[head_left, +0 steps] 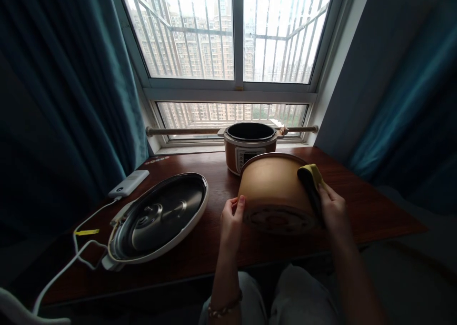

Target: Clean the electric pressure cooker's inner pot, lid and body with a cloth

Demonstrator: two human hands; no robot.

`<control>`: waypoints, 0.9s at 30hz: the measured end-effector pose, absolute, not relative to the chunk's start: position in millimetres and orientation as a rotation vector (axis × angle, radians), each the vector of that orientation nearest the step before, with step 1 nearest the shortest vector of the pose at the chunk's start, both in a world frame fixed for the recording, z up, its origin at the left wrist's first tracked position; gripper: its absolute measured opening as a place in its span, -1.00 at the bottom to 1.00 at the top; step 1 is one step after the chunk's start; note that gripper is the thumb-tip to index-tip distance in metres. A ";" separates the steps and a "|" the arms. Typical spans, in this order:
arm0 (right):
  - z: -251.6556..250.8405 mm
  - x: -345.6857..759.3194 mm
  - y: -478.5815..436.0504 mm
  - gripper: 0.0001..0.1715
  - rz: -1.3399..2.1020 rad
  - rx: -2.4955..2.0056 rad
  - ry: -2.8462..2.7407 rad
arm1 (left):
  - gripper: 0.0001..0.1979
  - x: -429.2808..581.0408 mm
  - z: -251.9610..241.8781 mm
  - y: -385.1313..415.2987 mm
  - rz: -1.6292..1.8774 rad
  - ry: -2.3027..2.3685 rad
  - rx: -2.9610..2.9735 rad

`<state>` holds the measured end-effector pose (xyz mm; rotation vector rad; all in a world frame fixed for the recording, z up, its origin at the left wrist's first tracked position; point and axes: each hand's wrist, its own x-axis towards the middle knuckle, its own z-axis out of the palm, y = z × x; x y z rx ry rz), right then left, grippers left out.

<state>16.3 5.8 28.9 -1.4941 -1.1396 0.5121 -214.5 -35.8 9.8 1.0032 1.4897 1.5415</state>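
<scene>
A golden-brown inner pot (274,182) is tilted over the table, its ringed base turned toward me. My left hand (233,216) grips the pot's lower left side, thumb and fingers closed on it. At the pot's right side, my right hand (332,205) holds a yellow and black cloth (311,176), which is pressed against the outer wall. Behind the pot stands the electric cooker body (231,156), open at the top, its control panel partly hidden by the pot. To the left lies the cooker lid (162,218) with its dark metal underside showing.
The dark red wooden table (214,258) reaches back to a barred window (193,34). A white power bank (129,183) with a white cable (93,216) lies at the left. Near it is a yellow strip (87,232). Blue curtains (107,77) hang on both sides.
</scene>
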 end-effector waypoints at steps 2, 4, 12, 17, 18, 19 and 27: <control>34.8 14.0 6.4 -0.41 0.496 -1.532 -1.171 | -0.42 -214.8 6.1 -33.0 1.583 1.502 0.970; 41.2 11.3 5.8 -0.41 0.470 -1.570 -1.196 | -0.41 -213.9 2.7 -30.0 1.630 1.514 0.926; 48.7 6.7 7.1 -0.43 0.401 -1.711 -1.266 | -0.41 -216.9 -9.8 -21.9 1.575 1.570 0.869; 48.3 4.9 10.3 -0.43 0.400 -1.760 -1.298 | -0.43 -220.9 -13.6 -19.6 1.554 1.538 0.827; 48.7 4.0 10.5 -0.43 0.400 -1.765 -1.303 | -0.43 -221.3 -14.8 -19.0 1.556 1.523 0.814; 49.2 3.1 10.5 -0.44 0.399 -1.768 -1.308 | -0.44 -221.7 -16.3 -18.2 1.558 1.510 0.802; 52.8 -2.3 10.2 -0.45 0.373 -1.781 -1.320 | -0.50 -224.9 -31.6 -10.5 1.567 1.398 0.680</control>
